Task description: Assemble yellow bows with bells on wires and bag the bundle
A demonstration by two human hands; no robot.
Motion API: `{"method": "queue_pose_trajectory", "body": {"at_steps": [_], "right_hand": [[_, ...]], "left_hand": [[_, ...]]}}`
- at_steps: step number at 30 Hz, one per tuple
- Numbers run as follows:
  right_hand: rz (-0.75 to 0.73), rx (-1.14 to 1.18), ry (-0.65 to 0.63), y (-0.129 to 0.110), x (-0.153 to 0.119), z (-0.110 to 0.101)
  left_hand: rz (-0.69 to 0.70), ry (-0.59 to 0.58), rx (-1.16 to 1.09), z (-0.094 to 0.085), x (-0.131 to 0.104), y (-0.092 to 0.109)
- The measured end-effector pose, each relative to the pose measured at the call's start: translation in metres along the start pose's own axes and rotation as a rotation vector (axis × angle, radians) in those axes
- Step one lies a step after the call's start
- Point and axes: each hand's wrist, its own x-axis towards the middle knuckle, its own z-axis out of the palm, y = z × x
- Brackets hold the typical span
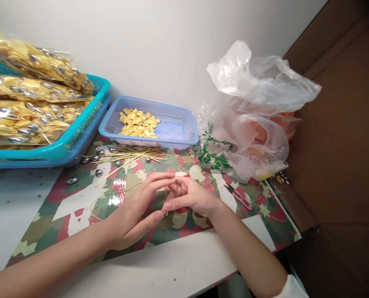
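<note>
My left hand (141, 207) reaches in from the left, its fingers stretched toward my right hand and its thumb held apart from them. The fingertips of both hands meet or overlap over the patterned sheet. With thumb and bent fingers, my right hand (190, 196) pinches a thin gold cord (92, 203), which curves out to the left behind my left hand. The pinched end is small and partly covered by fingers. Just beyond my hands lie a bundle of gold strands (131, 155) and several shiny silver beads (99, 173).
A blue basket (184, 111) with yellow ribbon pieces stands at the wall. Left of it, a teal basket (88, 120) holds bags of yellow bows with silver beads. Pink-handled snips (242, 200) lie at right, before a plastic bag (259, 91). Cardboard (342, 145) borders the right.
</note>
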Motion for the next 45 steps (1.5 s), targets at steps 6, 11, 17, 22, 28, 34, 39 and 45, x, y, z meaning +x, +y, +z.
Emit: {"method": "queue_pose_trajectory", "body": {"at_steps": [6, 11, 17, 22, 28, 34, 39, 45], "right_hand": [[0.114, 0.01, -0.152, -0.011, -0.007, -0.007], [0.229, 0.034, -0.165, -0.01, -0.014, -0.002], [0.166, -0.097, 0.048, -0.009, -0.04, 0.009], [-0.054, -1.019, 0.959, -0.001, -0.101, -0.02], [0.046, -1.534, 1.151, 0.029, -0.154, -0.073], [0.082, -1.647, 1.143, 0.037, -0.15, -0.076], [-0.153, -1.452, 1.317, 0.029, -0.15, -0.067], [-0.163, -0.365, 0.994, 0.032, -0.124, 0.005]], "left_hand": [[0.03, 0.038, 0.028, 0.0, -0.003, 0.007], [0.102, 0.012, -0.005, 0.003, -0.004, 0.008], [-0.073, 0.013, -0.093, 0.009, 0.0, 0.019], [-0.533, -0.042, -0.36, 0.003, 0.005, 0.021], [-0.827, -0.072, -0.664, 0.005, 0.011, 0.015], [-0.867, -0.035, -0.663, 0.007, 0.014, 0.014], [-0.887, -0.026, -0.605, 0.007, 0.016, 0.016], [-0.895, -0.006, -0.589, 0.009, 0.019, 0.019]]}}
